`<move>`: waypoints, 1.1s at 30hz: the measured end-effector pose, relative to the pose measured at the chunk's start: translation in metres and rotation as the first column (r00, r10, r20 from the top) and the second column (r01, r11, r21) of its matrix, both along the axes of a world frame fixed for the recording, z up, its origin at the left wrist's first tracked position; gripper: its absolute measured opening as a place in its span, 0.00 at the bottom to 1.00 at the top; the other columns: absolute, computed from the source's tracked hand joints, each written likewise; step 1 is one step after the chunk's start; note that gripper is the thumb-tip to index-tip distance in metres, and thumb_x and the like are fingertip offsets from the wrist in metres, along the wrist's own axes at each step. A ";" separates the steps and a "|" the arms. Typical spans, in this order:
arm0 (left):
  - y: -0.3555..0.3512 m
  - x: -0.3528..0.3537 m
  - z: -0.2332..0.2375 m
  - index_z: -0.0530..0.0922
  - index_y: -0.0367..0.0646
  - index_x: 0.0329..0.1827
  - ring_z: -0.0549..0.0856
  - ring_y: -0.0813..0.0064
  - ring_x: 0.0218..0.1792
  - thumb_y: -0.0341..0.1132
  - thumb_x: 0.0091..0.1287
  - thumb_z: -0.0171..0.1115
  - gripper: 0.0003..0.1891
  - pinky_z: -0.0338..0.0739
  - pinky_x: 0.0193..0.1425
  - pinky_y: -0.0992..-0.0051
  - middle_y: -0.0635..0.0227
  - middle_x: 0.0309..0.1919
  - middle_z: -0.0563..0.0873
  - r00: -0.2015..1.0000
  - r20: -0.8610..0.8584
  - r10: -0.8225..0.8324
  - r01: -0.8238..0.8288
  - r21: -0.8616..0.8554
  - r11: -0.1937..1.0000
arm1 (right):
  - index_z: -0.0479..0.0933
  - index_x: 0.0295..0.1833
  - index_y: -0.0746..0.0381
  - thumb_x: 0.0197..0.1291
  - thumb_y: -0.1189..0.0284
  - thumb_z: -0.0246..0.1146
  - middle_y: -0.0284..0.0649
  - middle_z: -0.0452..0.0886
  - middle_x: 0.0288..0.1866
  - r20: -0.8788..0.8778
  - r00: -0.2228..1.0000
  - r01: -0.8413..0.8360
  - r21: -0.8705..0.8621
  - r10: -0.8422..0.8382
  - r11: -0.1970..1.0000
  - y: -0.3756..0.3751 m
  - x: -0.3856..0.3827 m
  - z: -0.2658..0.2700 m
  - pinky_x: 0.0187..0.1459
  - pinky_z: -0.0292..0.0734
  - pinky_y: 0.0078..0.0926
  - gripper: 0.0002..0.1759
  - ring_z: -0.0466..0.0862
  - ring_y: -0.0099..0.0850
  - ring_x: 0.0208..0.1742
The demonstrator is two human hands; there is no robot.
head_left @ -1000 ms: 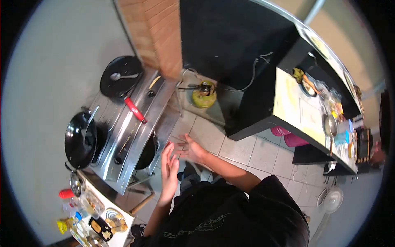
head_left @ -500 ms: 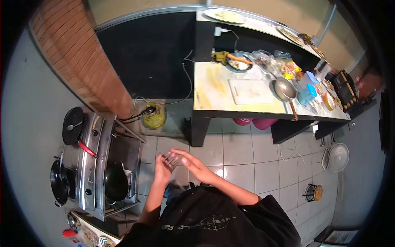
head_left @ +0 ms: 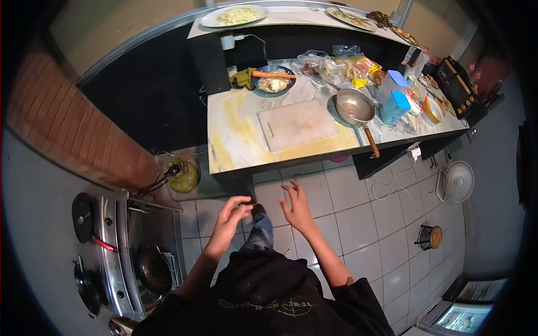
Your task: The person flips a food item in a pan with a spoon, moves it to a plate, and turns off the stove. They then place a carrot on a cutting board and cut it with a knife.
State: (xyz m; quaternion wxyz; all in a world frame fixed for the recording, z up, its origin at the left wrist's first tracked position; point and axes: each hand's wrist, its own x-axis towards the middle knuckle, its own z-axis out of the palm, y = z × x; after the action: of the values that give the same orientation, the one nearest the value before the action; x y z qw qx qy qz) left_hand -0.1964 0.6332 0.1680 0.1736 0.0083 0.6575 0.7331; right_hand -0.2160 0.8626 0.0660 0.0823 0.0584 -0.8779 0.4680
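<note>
My left hand is raised in front of my body with bent fingers apart and nothing in it. To its right, my right hand is also empty, its fingers spread. Both are in the air over the floor, short of the counter. A white cutting board lies flat on the counter, beyond my hands. Just right of the board sits a pan with a wooden handle jutting over the front edge. Behind the board, a dark bowl of pale shredded food has a carrot across its rim.
A stove with pans stands at left, near a green gas cylinder. Blue-lidded containers and plastic bags crowd the counter's right. A plate lies on the upper shelf. A stool stands at right.
My hands, close together half a second ago, have moved apart. The view has shifted and turned, bringing the counter nearer. A foot and leg now show below my hands.
</note>
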 end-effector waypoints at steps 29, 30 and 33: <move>0.156 -0.319 -0.140 0.69 0.40 0.69 0.63 0.43 0.74 0.40 0.62 0.70 0.32 0.57 0.77 0.49 0.47 0.73 0.64 0.749 -0.651 -0.122 -0.506 -0.682 0.528 | 0.62 0.66 0.59 0.62 0.82 0.58 0.54 0.83 0.32 0.199 0.877 0.368 0.306 -0.437 0.878 0.307 -0.214 0.011 0.38 0.74 0.54 0.27 0.84 0.58 0.37; 0.159 -0.321 -0.144 0.69 0.40 0.69 0.63 0.43 0.74 0.40 0.62 0.70 0.32 0.57 0.77 0.49 0.47 0.73 0.64 0.751 -0.649 -0.123 -0.509 -0.688 0.517 | 0.62 0.66 0.59 0.62 0.82 0.58 0.53 0.82 0.31 0.172 0.890 0.356 0.317 -0.422 0.879 0.310 -0.218 0.012 0.38 0.74 0.54 0.27 0.84 0.56 0.36; 0.167 -0.327 -0.149 0.68 0.38 0.70 0.63 0.43 0.74 0.39 0.62 0.70 0.34 0.58 0.77 0.48 0.45 0.73 0.65 0.746 -0.653 -0.127 -0.518 -0.689 0.507 | 0.63 0.65 0.60 0.62 0.81 0.59 0.58 0.83 0.35 0.230 0.892 0.320 0.289 -0.390 0.902 0.319 -0.231 0.019 0.39 0.74 0.56 0.26 0.84 0.59 0.39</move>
State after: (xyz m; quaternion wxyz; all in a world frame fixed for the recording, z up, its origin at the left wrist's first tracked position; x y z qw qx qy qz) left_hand -0.5236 0.7997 0.0190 -0.1665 0.0882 0.9386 0.2891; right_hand -0.4475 1.1819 0.0846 0.0329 -0.1619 -0.9269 0.3371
